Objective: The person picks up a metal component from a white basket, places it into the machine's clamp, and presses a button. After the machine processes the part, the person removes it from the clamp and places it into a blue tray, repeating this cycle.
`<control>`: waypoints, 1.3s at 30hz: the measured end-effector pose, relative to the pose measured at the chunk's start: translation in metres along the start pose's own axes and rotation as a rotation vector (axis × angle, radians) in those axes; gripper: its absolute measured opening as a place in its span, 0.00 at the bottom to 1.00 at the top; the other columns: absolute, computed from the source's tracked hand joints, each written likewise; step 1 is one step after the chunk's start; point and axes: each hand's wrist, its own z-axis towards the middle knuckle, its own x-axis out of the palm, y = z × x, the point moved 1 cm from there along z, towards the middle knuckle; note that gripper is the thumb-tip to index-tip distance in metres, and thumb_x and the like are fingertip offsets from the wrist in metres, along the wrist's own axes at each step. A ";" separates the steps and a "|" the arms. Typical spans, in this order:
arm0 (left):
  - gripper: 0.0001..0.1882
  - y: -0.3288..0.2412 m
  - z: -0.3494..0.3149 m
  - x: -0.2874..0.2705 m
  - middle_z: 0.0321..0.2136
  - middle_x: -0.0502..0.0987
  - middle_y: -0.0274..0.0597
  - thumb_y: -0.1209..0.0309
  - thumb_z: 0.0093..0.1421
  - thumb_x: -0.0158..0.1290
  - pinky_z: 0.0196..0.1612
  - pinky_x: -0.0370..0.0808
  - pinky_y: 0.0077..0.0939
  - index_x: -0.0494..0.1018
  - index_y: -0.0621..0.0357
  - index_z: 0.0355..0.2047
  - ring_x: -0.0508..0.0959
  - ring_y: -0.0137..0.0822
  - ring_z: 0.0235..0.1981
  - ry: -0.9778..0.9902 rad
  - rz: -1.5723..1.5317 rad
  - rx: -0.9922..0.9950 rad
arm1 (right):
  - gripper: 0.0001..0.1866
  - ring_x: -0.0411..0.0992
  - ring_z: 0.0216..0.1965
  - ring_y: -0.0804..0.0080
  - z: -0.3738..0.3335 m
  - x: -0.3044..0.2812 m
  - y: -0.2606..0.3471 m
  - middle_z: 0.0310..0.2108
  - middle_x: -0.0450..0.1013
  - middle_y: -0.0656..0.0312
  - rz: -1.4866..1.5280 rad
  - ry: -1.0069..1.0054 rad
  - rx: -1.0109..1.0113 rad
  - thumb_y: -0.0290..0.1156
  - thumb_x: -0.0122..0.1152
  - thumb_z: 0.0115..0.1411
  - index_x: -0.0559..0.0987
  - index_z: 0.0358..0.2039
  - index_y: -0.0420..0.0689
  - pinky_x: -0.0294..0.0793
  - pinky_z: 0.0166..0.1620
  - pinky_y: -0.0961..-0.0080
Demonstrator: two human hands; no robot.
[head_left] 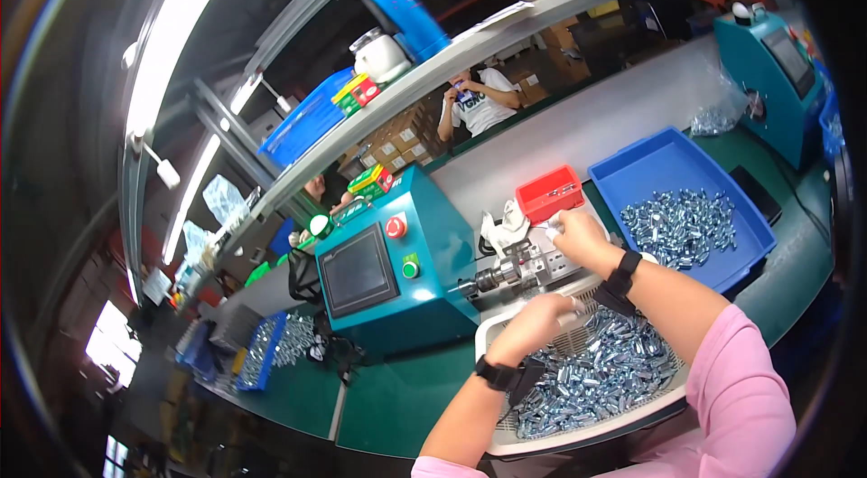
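Note:
My left hand (535, 326) is over the rim of a white plastic basket (486, 360) heaped with small shiny metal parts (596, 374). Its fingers point right and are drawn together; blur hides anything between them. My right hand (582, 241) is farther off, by the metal clamping fixture (545, 263) of a bench machine, in front of a red bin (549, 195). White coverings show on its fingertips, which look pinched; what they hold, if anything, cannot be made out. To the left of the fixture, the machine's spindle (488, 280) extends from a teal housing (433, 234).
A blue tray (646, 175) of similar metal parts lies at the right. White cloth (506, 229) sits behind the fixture. The housing carries a screen (358, 270) and red stop button (396, 227). A shelf (488, 40) runs overhead; beyond it is another person (479, 103).

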 end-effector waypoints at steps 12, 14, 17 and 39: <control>0.05 0.038 0.036 -0.045 0.23 0.74 0.36 0.68 0.48 0.59 0.45 0.54 0.35 0.77 0.49 0.28 0.69 0.37 0.37 -0.383 0.568 -0.332 | 0.12 0.74 0.35 0.57 0.013 -0.007 0.000 0.29 0.76 0.53 0.145 0.000 0.102 0.32 0.56 0.46 0.78 0.33 0.44 0.72 0.39 0.65; 0.05 0.040 0.038 -0.042 0.23 0.74 0.36 0.67 0.49 0.59 0.46 0.55 0.36 0.78 0.49 0.28 0.69 0.37 0.37 -0.356 0.590 -0.343 | 0.12 0.74 0.35 0.56 0.012 -0.008 -0.002 0.29 0.76 0.53 0.146 0.013 0.127 0.32 0.56 0.46 0.78 0.32 0.44 0.72 0.39 0.65; 0.05 0.042 0.039 -0.049 0.23 0.75 0.36 0.67 0.49 0.58 0.46 0.55 0.36 0.78 0.48 0.29 0.70 0.36 0.38 -0.338 0.650 -0.377 | 0.11 0.74 0.35 0.55 0.013 -0.008 0.003 0.29 0.76 0.52 0.152 0.049 0.132 0.31 0.55 0.46 0.78 0.31 0.43 0.72 0.39 0.64; 0.07 0.003 -0.007 0.019 0.24 0.76 0.49 0.72 0.45 0.56 0.33 0.71 0.35 0.76 0.60 0.26 0.76 0.48 0.28 0.465 0.126 -0.339 | 0.11 0.73 0.31 0.49 -0.001 -0.004 0.032 0.24 0.73 0.45 0.011 0.604 0.139 0.29 0.51 0.44 0.78 0.24 0.37 0.71 0.37 0.60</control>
